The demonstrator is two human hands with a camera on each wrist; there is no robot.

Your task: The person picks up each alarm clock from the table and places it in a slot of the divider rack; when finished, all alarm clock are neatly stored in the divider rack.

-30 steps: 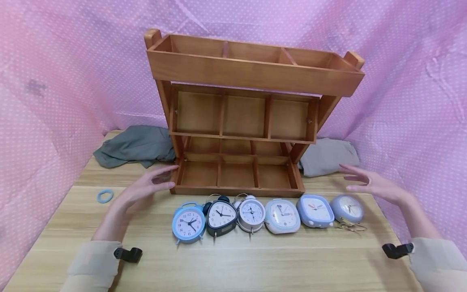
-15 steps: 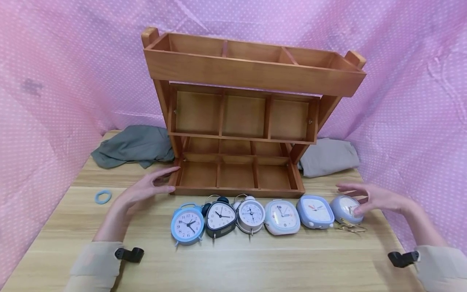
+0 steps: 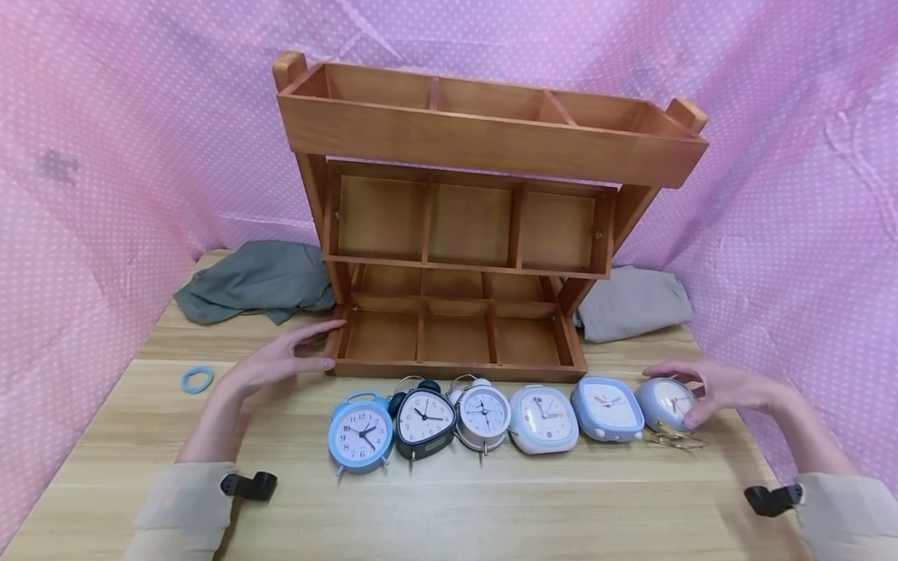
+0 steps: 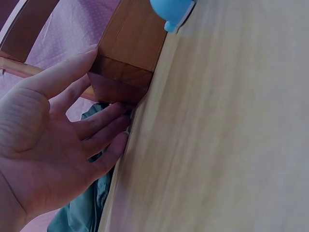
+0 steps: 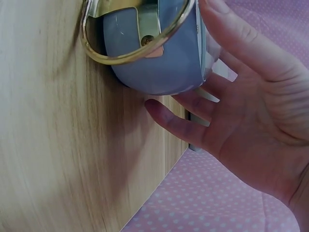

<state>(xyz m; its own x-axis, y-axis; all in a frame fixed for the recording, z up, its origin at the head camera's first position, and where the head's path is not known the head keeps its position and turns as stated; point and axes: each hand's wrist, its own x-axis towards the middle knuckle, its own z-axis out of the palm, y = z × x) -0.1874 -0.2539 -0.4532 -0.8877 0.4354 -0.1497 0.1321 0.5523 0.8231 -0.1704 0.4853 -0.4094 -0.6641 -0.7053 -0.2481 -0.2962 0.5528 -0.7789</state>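
Observation:
A round blue-grey alarm clock point(image 3: 665, 403) with a gold wire stand point(image 5: 120, 59) lies at the right end of a row of clocks. My right hand point(image 3: 730, 389) spans it, thumb at the near right rim and fingers curved over its far side. The right wrist view shows its little finger point(image 5: 171, 123) just off the clock. At the left, my left hand point(image 3: 277, 362) has its fingers loosely extended beside the lower left corner of a brown wooden tiered rack point(image 3: 449, 368). In the left wrist view its thumb point(image 4: 72, 70) meets the wooden corner.
Left of that clock stand a blue square clock point(image 3: 607, 409), a pale rounded clock point(image 3: 543, 418), a white twin-bell clock point(image 3: 483, 413), a black triangular clock point(image 3: 424, 421) and a blue round clock point(image 3: 361, 432). A blue ring point(image 3: 197, 379) and cloths point(image 3: 263, 282) lie around the rack.
My right hand has come down and inward onto the round clock, its thumb and fingers closing around it. My left hand has moved slightly toward the rack's corner.

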